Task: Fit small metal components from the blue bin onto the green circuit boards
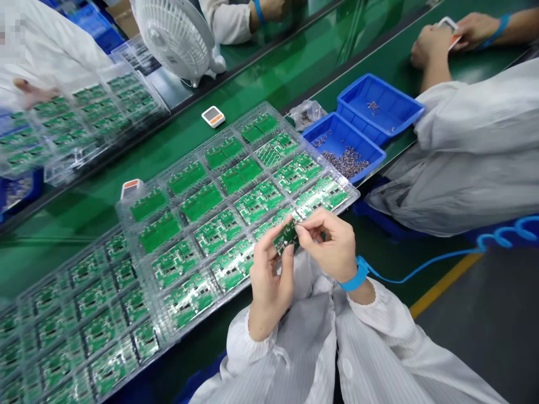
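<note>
My left hand (273, 275) grips a small green circuit board (285, 234) between thumb and fingers, tilted above the near edge of a clear plastic tray (352, 194). At the board's right edge, my right hand (330, 244) is pinched closed. Whatever sits between its fingertips is too small and covered to make out. A blue wrist strap (357, 274) with a coiled cord circles my right wrist. Rows of green circuit boards (256, 201) fill the tray's compartments, some showing small parts and others a plainer face.
Right of the tray stand two blue bins (373, 165) (381, 106) with small metal parts, beside a clear bag (309, 114). Another board tray (90, 303) lies left. White-orange timers (213, 116) (131, 188) rest behind. Across stands a fan (174, 39); co-workers sit opposite and right.
</note>
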Demonstrator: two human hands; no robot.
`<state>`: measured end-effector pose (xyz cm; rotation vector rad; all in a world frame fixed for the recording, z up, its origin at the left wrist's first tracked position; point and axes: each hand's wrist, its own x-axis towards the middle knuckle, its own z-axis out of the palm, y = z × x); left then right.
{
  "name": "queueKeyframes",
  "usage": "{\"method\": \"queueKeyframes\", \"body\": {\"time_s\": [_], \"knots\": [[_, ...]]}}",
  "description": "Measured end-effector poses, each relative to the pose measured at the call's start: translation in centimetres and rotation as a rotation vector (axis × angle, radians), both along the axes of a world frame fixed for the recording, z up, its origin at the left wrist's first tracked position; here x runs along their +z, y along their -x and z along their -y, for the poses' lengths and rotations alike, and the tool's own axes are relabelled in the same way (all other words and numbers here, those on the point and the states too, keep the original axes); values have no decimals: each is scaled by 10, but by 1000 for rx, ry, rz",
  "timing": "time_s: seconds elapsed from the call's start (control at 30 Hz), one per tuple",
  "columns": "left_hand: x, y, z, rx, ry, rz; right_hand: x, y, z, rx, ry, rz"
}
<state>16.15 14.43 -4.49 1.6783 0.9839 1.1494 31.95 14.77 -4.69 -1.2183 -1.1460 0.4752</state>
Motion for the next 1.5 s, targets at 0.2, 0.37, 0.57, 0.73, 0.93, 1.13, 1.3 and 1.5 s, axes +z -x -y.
{"method": "queueKeyframes", "body": {"time_s": [0.2,0.37,0.57,0.73,0.93,1.13,1.3,1.5], "knots": [[-4,2,-2,-30,7,55,-5,3,-3,29,1,-40],[-3,-2,-2,0,13,115,-9,6,-4,6,-12,10],[4,-1,-7,35,1,172,6,1,-5,207,72,-7],[3,11,-14,-9,-4,152,32,-43,-35,378,142,-3],[-2,21,-14,-49,-32,92,34,-113,-159,237,180,240],[-2,21,-17,-118,-70,80,14,-107,-236,210,301,465],[0,20,-19,-154,-95,78,10,-101,-235,217,397,500],[2,23,-18,-190,-66,69,9,-103,-236,267,417,440]]}}
